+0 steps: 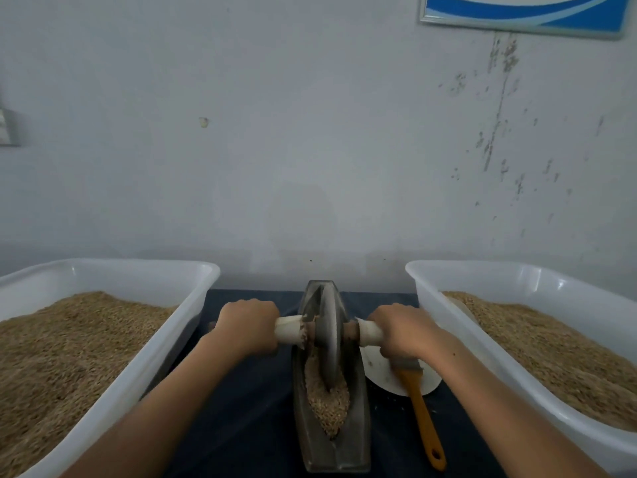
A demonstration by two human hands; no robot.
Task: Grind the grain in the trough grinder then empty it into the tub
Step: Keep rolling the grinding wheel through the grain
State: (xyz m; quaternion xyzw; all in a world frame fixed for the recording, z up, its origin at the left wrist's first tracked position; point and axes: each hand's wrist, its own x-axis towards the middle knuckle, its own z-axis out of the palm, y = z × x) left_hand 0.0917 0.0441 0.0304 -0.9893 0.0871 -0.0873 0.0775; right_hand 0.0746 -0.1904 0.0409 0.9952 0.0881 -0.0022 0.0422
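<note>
Between two white plastic tubs, the boat-shaped dark metal trough grinder lies lengthwise on a dark cloth, coarse tan grain heaped in its near half. A thin steel disc wheel stands upright in the groove. Left tub and right tub hold grain too, their near ends cut off. A white plate and yellow-handled brush lie partly hidden under the right hand. Left hand and right hand each curl knuckles-up round the white-wrapped axle handles, forearms stretched forward.
</note>
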